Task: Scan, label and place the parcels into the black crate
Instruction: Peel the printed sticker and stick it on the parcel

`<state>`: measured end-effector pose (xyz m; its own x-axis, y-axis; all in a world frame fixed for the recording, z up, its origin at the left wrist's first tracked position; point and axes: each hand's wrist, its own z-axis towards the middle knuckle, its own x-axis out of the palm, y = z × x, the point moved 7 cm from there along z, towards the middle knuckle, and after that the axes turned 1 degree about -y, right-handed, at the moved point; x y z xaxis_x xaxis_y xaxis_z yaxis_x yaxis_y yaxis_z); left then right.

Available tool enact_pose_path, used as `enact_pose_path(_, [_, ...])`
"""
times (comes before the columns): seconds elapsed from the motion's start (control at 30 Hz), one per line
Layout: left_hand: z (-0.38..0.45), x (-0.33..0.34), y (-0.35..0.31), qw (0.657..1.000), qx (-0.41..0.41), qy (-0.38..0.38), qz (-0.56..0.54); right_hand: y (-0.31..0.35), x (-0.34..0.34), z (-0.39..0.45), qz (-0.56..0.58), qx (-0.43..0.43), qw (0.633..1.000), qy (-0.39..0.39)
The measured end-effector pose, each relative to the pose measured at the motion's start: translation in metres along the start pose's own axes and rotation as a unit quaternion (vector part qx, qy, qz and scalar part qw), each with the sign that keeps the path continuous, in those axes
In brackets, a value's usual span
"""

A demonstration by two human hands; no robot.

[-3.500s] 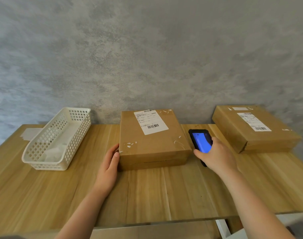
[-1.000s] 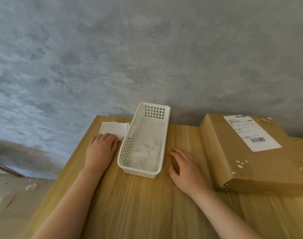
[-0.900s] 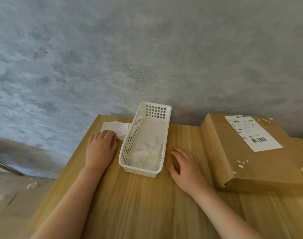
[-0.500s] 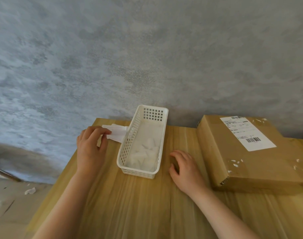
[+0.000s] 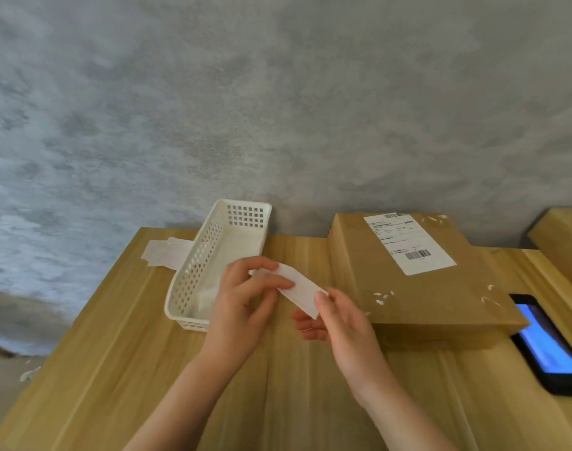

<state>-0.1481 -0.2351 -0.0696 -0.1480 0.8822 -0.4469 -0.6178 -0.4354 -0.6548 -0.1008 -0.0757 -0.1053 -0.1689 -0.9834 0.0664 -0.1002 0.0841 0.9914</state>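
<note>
Grey mottled plaster backs a pale wood-grain surface (image 5: 115,369); both hands pinch one white paper label (image 5: 299,289) (left hand (image 5: 242,307) at its 9 o'clock end, right hand (image 5: 340,323) at 4 o'clock); labelling appears underway, crating remains, no black crate visible; flat cardboard parcel (image 5: 418,288) sits at 2 o'clock; perforated white plastic basket (image 5: 193,275) at 11 o'clock; glossy scanner (image 5: 548,346) at 3 o'clock.

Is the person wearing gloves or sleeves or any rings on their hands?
No. Both the left hand and the right hand are bare, with no gloves, rings or watch showing. Both forearms are uncovered as far as the picture reaches, so no sleeves are visible. The fingernails look short and unpainted.
</note>
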Motion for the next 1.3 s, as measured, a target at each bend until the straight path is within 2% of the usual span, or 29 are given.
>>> enact_pose_path(0.1, [-0.008, 0.031, -0.019, 0.999, 0.002, 0.037, -0.033, 0.008, -0.030, -0.009, 0.021, 0.003, 0.999, -0.040])
enact_pose_path(0.2, [-0.014, 0.054, -0.029, 0.994, -0.035, 0.056, -0.090, 0.016, -0.061, -0.016, -0.037, -0.023, 0.997, -0.056])
enact_pose_path(0.33, [-0.015, 0.072, -0.034, 0.972, -0.157, 0.011, -0.177, 0.027, -0.098, -0.019, -0.114, -0.059, 0.990, -0.052])
enact_pose_path(0.4, [-0.018, 0.082, -0.033, 0.956, -0.223, 0.001, -0.192, 0.027, -0.113, -0.017, -0.133, -0.052, 0.989, -0.041])
enact_pose_path(0.47, [-0.020, 0.091, -0.037, 0.948, -0.255, 0.004, -0.192, 0.029, -0.125, -0.015, -0.145, -0.053, 0.987, -0.035])
enact_pose_path(0.67, [-0.022, 0.107, -0.048, 0.933, -0.296, 0.025, -0.202, 0.037, -0.152, -0.008, -0.173, -0.072, 0.982, -0.033])
enact_pose_path(0.87, [-0.021, 0.118, -0.054, 0.929, -0.306, 0.084, -0.192, 0.039, -0.160, -0.006, -0.172, -0.072, 0.982, -0.015])
enact_pose_path(1.3, [-0.018, 0.126, -0.057, 0.929, -0.297, 0.125, -0.184, 0.042, -0.169, -0.001, -0.194, -0.080, 0.978, -0.008])
